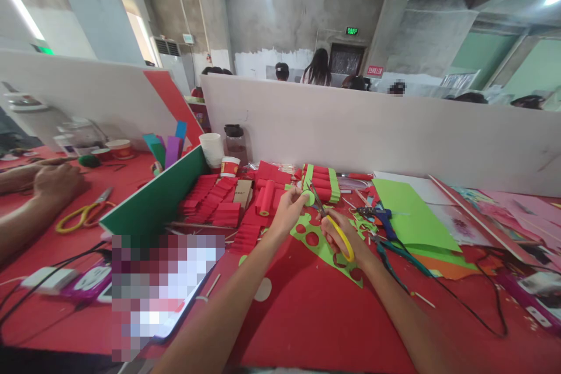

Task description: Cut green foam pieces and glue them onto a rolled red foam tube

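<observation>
My left hand (289, 208) pinches a small green paper disc (309, 197) at its edge. In my right hand (340, 234) is a pair of yellow-handled scissors (344, 238), its blades reaching up against the disc's right side. How far apart the blades are is too small to tell. Below both hands lies a green paper sheet (326, 248) with several round holes cut through it. Just beyond the hands stands a bundle of red paper rolls (322, 178) with green strips around it.
Pliers (397, 257), a blue glue gun (385, 223) and green paper (416, 216) lie right. Folded red paper (214, 193), a phone (184, 286) and a green divider (153, 198) are left. Beyond it are a co-worker's hands (56, 178) and other scissors (83, 213). A white partition (372, 134) stands behind.
</observation>
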`<state>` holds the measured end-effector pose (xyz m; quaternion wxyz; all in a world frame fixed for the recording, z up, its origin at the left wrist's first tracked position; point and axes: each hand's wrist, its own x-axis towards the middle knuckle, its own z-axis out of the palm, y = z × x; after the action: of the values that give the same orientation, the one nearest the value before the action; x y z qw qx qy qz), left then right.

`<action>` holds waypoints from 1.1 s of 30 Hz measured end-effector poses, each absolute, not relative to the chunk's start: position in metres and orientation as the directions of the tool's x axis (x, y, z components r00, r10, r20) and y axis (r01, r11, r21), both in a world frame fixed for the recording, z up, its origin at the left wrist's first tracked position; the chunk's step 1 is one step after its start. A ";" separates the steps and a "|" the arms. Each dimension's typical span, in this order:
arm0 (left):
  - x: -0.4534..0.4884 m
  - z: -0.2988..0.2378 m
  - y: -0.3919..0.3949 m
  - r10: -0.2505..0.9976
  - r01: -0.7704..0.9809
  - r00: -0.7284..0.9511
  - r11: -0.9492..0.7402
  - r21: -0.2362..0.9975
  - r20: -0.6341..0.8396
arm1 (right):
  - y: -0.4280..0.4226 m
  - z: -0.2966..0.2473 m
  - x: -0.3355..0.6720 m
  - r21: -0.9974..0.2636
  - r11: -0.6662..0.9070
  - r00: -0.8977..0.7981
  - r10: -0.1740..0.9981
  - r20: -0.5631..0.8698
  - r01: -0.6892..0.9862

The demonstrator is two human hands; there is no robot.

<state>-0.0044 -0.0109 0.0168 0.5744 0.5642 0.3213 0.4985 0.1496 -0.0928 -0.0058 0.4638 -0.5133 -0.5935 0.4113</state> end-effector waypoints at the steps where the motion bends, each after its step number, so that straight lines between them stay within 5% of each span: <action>1: -0.004 0.017 -0.011 0.934 -0.214 0.298 -0.135 0.967 0.196 | -0.093 -0.006 0.150 -0.963 0.133 -0.044 0.991 0.126 0.234; 21: -0.005 0.015 -0.008 0.914 -0.214 0.337 -0.158 0.964 0.225 | -0.084 -0.015 0.159 -0.963 0.094 -0.006 0.995 0.095 0.253; 33: -0.016 0.025 -0.006 0.874 -0.106 0.466 -0.097 0.990 0.136 | -0.092 0.001 0.187 -0.943 0.095 -0.257 0.966 0.011 0.318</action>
<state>-0.0158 -0.0063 0.0250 0.5950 0.6157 0.3118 0.4119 0.1874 -0.0924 0.0012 0.3559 -0.4950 -0.6487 0.4556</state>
